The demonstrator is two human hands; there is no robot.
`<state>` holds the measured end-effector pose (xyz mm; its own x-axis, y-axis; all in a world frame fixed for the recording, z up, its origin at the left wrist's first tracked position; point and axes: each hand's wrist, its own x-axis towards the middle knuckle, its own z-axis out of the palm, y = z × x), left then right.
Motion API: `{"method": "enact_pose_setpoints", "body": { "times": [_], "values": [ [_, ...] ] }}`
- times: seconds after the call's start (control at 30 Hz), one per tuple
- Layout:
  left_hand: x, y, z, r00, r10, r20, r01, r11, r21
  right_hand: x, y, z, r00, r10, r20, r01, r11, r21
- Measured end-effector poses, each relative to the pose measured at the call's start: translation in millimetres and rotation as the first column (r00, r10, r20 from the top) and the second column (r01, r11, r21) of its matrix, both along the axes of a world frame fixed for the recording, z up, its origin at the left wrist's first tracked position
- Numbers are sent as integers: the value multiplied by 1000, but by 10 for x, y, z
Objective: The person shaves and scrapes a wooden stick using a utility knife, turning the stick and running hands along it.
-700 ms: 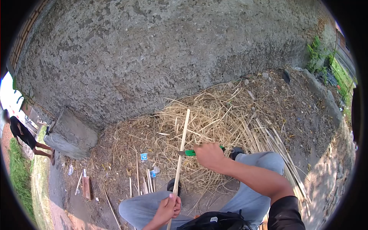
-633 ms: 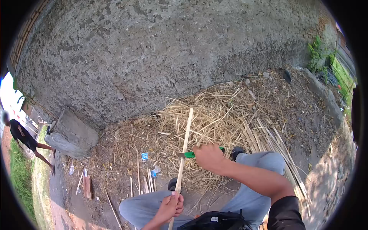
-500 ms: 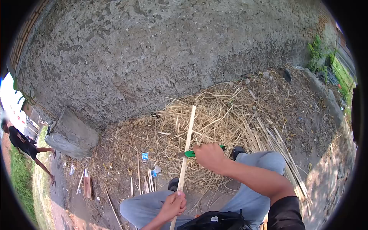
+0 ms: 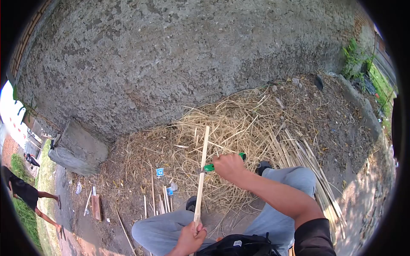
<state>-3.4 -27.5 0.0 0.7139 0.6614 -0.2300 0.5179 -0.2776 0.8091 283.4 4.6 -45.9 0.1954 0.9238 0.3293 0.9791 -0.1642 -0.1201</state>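
Observation:
A long pale wooden strip (image 4: pixel 204 154) rises from my left hand (image 4: pixel 191 239), whose fingers are wrapped round its lower part. My right hand (image 4: pixel 229 167) is closed round a green-handled tool (image 4: pixel 209 167), its short metal end against the strip at about mid-length. Under the strip's upper part lies a heap of thin pale shavings (image 4: pixel 230 123). My knees in grey trousers are on both sides, with a black bag (image 4: pixel 239 246) between them.
A rough grey wall (image 4: pixel 183 55) stands ahead. Split strips (image 4: pixel 299 153) lie at the right, short sticks (image 4: pixel 165 200) and a reddish wood piece (image 4: pixel 96 207) at the left. Beyond a concrete block (image 4: pixel 81 149), a person (image 4: pixel 25 190) walks and another person (image 4: pixel 31 160) is farther off.
The strip and my left hand have shifted slightly left and down. The green tool has tilted, its far end raised. The walking person has moved nearer, and a second person has appeared behind.

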Motion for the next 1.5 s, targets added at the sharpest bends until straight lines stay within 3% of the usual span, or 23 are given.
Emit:
{"method": "enact_pose_setpoints", "body": {
  "times": [0.1,0.17,0.23,0.3,0.43,0.53,0.63,0.7,0.8,1.0,1.13,1.3,1.5],
  "values": [
    [-107,-42,-161,995,93,-39,-92,996,20,108,103,-23,998,-39,-43,36,997,-70],
    [-170,-111,-147,993,-2,-122,0,1000,-22,330,158,47,977,-197,-75,177,959,-219],
    [-241,-189,66,991,17,-132,-27,997,-73,723,164,128,920,-382,-82,343,889,-302],
    [-317,-321,349,989,143,-48,-148,981,-123,1123,58,-196,887,-461,-15,437,850,-294],
    [-579,-56,258,992,106,-64,-118,963,-241,1084,-25,-136,841,-524,-133,478,836,-271],
    [-652,146,-96,993,35,-114,-57,979,-193,778,-59,173,858,-465,-219,424,881,-209],
    [-539,230,-212,974,142,-178,-186,949,-256,443,-132,416,884,-350,-311,299,933,-198],
    [-395,308,-173,970,245,-4,-182,710,-680,265,-182,512,890,-285,-357,240,957,-165],
    [-227,348,-65,976,197,92,-70,687,-723,152,-198,509,898,-185,-400,147,981,-124],
    [4,353,3,963,271,5,-168,612,-773,75,-189,406,947,-62,-315,33,995,-98],
    [22,338,-24,942,334,29,-175,564,-807,35,-219,314,973,24,-232,-19,1000,21],
    [70,297,-9,934,352,62,-106,438,-893,26,-216,294,981,19,-191,-19,1000,4],
    [111,338,-194,940,332,78,-109,511,-853,6,-234,355,982,4,-190,-6,1000,-9]
  ]
}}
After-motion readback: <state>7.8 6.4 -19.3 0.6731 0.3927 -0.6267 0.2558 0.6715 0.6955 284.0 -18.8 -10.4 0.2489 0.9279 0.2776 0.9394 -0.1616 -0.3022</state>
